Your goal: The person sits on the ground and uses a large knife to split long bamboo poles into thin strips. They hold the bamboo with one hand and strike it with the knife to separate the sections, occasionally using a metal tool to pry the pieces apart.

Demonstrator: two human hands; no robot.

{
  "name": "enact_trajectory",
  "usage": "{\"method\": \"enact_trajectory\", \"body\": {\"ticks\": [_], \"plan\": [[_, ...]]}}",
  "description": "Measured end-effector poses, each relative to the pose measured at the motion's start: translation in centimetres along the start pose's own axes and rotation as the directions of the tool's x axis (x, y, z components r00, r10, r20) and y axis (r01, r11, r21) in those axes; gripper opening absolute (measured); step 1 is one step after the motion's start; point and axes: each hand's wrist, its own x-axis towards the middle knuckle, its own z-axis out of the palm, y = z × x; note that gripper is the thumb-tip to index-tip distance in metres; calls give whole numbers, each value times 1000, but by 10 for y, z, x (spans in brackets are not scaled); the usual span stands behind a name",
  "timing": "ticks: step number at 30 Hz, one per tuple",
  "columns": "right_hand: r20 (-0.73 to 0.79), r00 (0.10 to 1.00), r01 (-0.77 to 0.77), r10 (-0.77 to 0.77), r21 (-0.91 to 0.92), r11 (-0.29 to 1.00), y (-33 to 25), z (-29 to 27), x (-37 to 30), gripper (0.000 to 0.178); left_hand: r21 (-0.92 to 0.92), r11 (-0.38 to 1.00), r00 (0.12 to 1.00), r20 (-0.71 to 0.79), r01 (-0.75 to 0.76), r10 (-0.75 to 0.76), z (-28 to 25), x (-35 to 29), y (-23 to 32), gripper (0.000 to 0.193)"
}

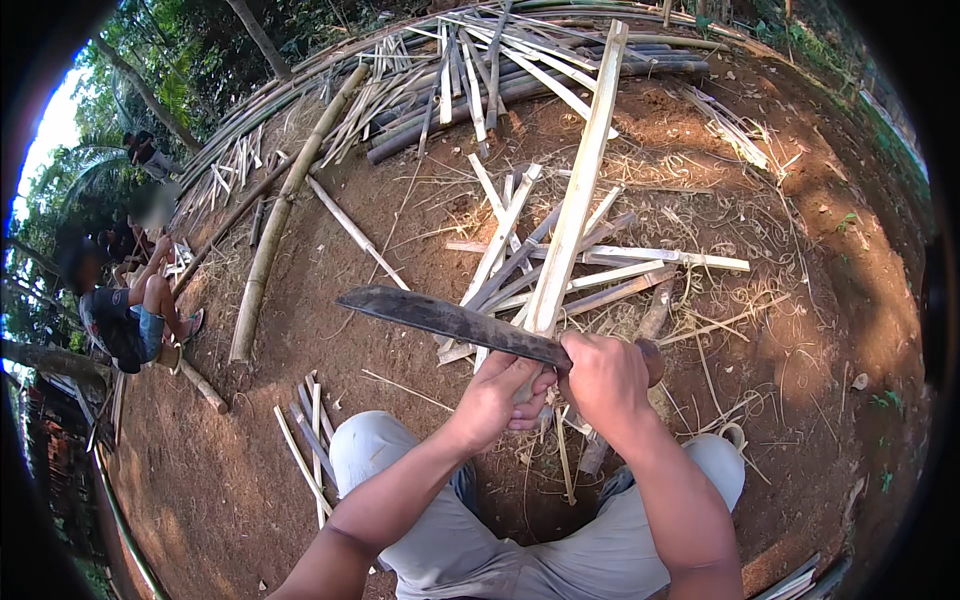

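Note:
My right hand (606, 380) is closed around the handle of a machete (455, 320). Its dark, broad blade points left and lies across the near end of a long pale bamboo slat (578, 190). That slat stretches away from me, up toward the far pile. Just under the blade, my left hand (500, 402) has its fingers curled round the slat's near end, which is mostly hidden by the hands and blade. Both hands are close together above my knees. Beyond them, several split bamboo pieces (500, 240) lie crossed on the ground.
A large pile of bamboo poles and split strips (470, 80) spreads across the back. One long pole (275, 220) lies to the left. At far left a person (130, 310) sits low. Thin shavings (760, 330) litter the soil at right; more slats (312, 440) lie beside my left knee.

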Motion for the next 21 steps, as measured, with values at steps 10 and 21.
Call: {"method": "enact_trajectory", "body": {"ticks": [10, 21], "plan": [[-37, 995, 85, -89, -103, 991, 4, 30, 16, 9, 142, 990, 992, -126, 3, 15, -15, 0, -16, 25], [-168, 954, -283, 249, -228, 932, 89, 5, 53, 8, 78, 985, 988, -45, 151, -148, -3, -27, -13, 16]]}}
